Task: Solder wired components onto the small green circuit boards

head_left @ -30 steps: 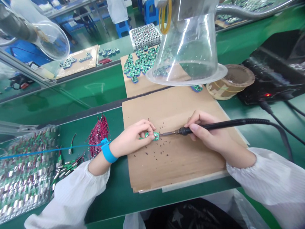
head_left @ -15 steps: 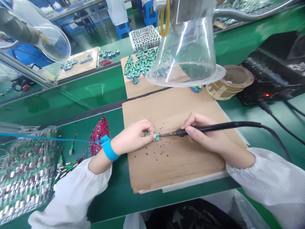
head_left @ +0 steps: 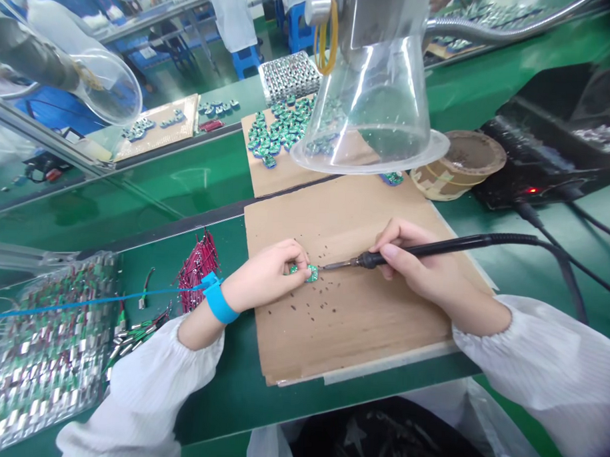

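Note:
My left hand (head_left: 278, 274), with a blue strap at the wrist, pinches a small green circuit board (head_left: 312, 274) over the cardboard sheet (head_left: 382, 324). Its fingers cover part of the board. In my right hand (head_left: 409, 255) is a black soldering iron (head_left: 434, 246), held like a pen. The iron's tip points left and ends close to the board's right edge; whether it touches is too small to tell. Dark specks lie scattered on the cardboard around the board.
Red wires (head_left: 198, 268) and a tray of wired metal parts (head_left: 45, 353) lie on the left. A clear fume hood (head_left: 373, 124) hangs above the cardboard. Many green boards (head_left: 273, 134) sit behind it. A round tub (head_left: 460, 164) and a black box with a red light (head_left: 542, 170) stand at right.
My right hand has drawn the soldering iron slightly to the right, so its tip is now at the board's edge. My left hand keeps the board in nearly the same place.

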Demonstrator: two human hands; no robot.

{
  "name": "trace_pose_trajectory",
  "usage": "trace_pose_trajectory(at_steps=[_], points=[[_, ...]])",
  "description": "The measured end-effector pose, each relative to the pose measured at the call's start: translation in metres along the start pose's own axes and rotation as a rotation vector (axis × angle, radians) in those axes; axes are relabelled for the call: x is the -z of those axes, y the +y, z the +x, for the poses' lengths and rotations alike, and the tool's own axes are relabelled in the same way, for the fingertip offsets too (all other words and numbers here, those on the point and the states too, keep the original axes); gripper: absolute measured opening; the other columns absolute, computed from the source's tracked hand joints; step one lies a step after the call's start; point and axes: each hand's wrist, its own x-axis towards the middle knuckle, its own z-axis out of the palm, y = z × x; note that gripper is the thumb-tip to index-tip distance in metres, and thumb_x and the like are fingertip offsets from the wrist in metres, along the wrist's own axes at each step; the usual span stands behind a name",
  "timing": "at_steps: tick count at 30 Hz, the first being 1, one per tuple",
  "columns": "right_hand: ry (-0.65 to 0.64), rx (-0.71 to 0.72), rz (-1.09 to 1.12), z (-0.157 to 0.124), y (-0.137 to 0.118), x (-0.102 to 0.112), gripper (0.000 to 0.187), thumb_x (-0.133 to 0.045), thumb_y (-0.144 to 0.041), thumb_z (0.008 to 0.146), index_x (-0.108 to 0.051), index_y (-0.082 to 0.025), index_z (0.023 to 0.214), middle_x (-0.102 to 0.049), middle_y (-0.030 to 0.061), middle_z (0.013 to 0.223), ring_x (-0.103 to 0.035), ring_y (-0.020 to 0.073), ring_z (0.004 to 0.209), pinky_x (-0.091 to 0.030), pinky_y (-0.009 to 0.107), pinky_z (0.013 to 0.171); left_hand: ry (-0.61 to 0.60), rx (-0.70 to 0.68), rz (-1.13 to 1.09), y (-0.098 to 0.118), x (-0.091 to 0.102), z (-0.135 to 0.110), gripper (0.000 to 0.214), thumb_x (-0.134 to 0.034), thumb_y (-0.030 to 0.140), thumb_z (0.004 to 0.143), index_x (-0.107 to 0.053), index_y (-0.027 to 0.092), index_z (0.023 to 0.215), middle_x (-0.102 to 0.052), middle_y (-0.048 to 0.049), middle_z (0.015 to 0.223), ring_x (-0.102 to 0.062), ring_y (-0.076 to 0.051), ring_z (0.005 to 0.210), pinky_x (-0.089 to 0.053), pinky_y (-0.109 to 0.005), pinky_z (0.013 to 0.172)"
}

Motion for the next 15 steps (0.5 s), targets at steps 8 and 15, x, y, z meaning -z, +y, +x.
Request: trace_pose_trajectory(at_steps=[8,15], points=[[0.098,0.007,0.000,0.0014,-0.0036,-0.0005,0.035,-0.062,-0.052,0.099,-0.055,-0.024,0.080,-0.057,-0.0022,0.057,-0.051,0.0142,0.050,-0.038,0.029,0.051,-0.003,0.006,-0.014,0.0024,0.0009,-0.0012,0.014,-0.063,0.028,0.094,-0.064,0.019,0.084,-0.067,-0.0031,0.106,-0.057,-0.013,0.073,-0.048,-0.031,0.073],[0.157,0.016,0.001,0.0027,0.0022,-0.0009,0.030,-0.061,-0.047,0.101,-0.056,-0.024,0.083,-0.055,-0.0034,0.058,-0.052,0.0129,0.052,-0.040,0.028,0.053,0.012,-0.016,-0.002,-0.0001,-0.0009,-0.0024,0.012,-0.062,0.026,0.094,-0.061,0.019,0.084,-0.066,-0.0030,0.105,-0.057,-0.014,0.075,-0.047,-0.032,0.073]])
